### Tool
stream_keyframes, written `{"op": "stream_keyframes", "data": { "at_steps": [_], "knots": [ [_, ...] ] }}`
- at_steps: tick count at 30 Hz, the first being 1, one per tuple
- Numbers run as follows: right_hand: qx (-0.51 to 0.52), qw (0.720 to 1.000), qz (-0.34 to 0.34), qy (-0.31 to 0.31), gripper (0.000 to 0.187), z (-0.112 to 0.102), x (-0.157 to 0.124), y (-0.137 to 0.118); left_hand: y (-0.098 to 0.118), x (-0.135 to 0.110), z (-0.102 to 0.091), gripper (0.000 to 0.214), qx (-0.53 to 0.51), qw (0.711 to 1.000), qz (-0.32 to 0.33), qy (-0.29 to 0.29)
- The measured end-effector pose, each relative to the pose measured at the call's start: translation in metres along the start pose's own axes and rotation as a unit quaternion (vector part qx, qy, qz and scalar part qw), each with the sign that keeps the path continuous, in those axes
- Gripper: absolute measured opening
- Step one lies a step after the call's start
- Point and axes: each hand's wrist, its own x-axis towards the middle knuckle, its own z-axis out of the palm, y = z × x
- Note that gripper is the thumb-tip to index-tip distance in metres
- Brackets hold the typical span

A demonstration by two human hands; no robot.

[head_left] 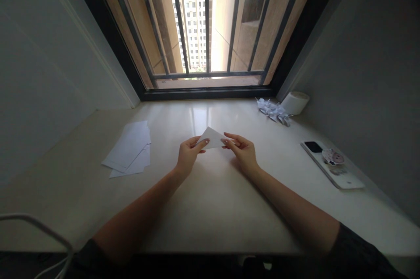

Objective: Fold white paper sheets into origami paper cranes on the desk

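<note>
A small folded piece of white paper [213, 137] is held above the pale table [210, 200], between both hands, in front of the window. My left hand [189, 153] pinches its left corner with thumb and fingers closed. My right hand [240, 149] pinches its right edge, fingers closed on the fold. The paper looks triangular, with its point up and away from me.
A loose stack of white sheets [129, 150] lies to the left. Several small folded paper figures [274, 111] and a roll of tissue [295, 102] sit at the back right. A white phone [331, 163] lies near the right wall. A white cable [39, 231] curves at the lower left.
</note>
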Motion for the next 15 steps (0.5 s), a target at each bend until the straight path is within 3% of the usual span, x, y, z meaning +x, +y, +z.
{"op": "stream_keyframes", "data": {
  "at_steps": [15],
  "knots": [
    [0.014,1.0,0.008,0.02,0.039,0.0001,-0.0014,0.0036,-0.0013,-0.0017,0.0027,0.039,-0.028,1.0,0.003,0.002]
  ]
}}
